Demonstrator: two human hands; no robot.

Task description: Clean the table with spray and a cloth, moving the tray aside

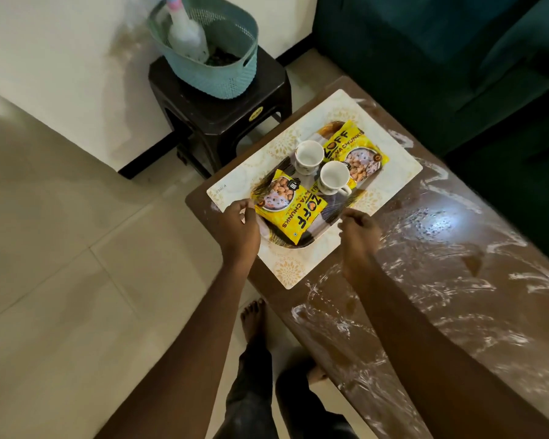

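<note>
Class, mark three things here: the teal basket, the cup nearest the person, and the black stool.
teal basket [217, 78], head view, front wall.
nearer cup [334, 178], head view, inside bowl.
black stool [235, 117], head view, seat top.

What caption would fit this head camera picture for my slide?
Both hands, left hand and right hand, reach the tray of cups and snack packets on the smeared table.

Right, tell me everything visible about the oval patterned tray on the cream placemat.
The oval patterned tray is shallow, with dark, feather-like markings on a pale ground; material unclear. It lies flat on the cream rectangular placemat at the end of the smeared brown table. It carries two yellow snack packets and two white cups. The left hand and right hand sit at its near rim, one each side; the grip is unclear.
</note>
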